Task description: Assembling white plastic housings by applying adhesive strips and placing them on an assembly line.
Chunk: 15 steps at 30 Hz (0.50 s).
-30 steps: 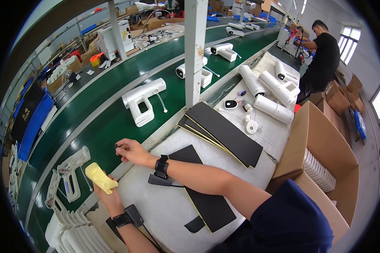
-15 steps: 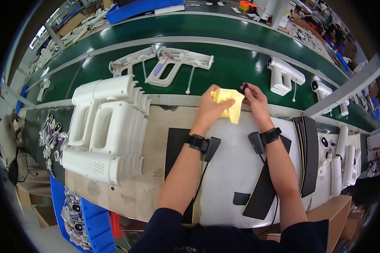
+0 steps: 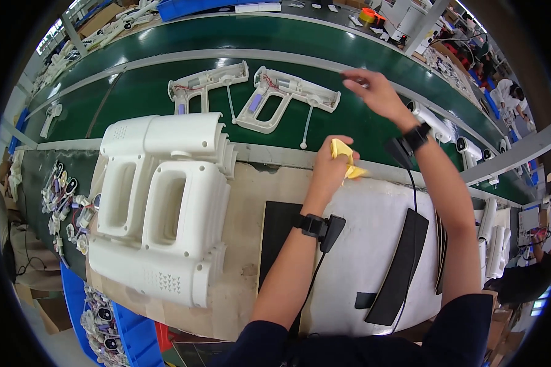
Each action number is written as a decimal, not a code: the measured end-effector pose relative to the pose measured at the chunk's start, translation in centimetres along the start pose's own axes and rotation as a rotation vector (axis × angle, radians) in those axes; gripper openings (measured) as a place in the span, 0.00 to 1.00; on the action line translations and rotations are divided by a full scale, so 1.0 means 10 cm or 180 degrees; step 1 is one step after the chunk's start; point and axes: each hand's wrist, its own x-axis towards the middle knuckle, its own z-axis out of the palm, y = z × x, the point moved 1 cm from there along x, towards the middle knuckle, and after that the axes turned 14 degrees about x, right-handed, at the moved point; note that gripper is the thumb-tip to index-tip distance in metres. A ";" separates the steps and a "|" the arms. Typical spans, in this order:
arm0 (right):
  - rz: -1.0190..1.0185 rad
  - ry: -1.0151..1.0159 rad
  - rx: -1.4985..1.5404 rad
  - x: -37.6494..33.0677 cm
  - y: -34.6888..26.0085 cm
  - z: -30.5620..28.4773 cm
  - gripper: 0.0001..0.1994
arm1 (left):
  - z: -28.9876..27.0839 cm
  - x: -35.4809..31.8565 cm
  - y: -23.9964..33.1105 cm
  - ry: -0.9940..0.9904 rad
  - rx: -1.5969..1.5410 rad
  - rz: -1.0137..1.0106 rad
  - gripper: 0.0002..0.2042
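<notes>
Crumpled in my left hand [image 3: 330, 171], above the back edge of the bench, is a thin yellow sheet [image 3: 343, 151]; whether it is paper or film I cannot tell. My right hand [image 3: 379, 95] is stretched out over the green conveyor with fingers and thumb apart, slightly blurred, and nothing shows in it. Nearest to it lies an open white gun-shaped half shell [image 3: 288, 92], with a motor, wires, a purple part and a thin white rod hanging from it. A similar open half shell [image 3: 205, 85] lies to its left.
Nested white housings [image 3: 171, 244] are stacked on the bench at left, beside small wired parts [image 3: 61, 205]. A blue bin [image 3: 138, 333] of parts stands below. Black strips [image 3: 401, 269] lie on the pale bench top [image 3: 343, 263]. More white units [image 3: 431, 122] sit on the conveyor [image 3: 141, 92] at right.
My right hand has moved away from the yellow sheet, up and out over the conveyor; the small black piece at its fingertips no longer shows. My left hand keeps the sheet, now more bunched.
</notes>
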 end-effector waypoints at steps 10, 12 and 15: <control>-0.0199 -0.0787 -0.0728 0.81 0.22 0.72 0.14 | -0.08 -0.11 0.17 -0.1008 0.1323 -0.0381 0.20; -0.0192 -0.0737 -0.0708 0.83 0.20 0.78 0.14 | -0.09 -0.10 0.11 -0.1044 0.1242 -0.0327 0.24; -0.0621 -0.0508 -0.0912 0.81 0.20 0.83 0.14 | -0.04 -0.12 0.09 -0.1143 0.1005 -0.0269 0.24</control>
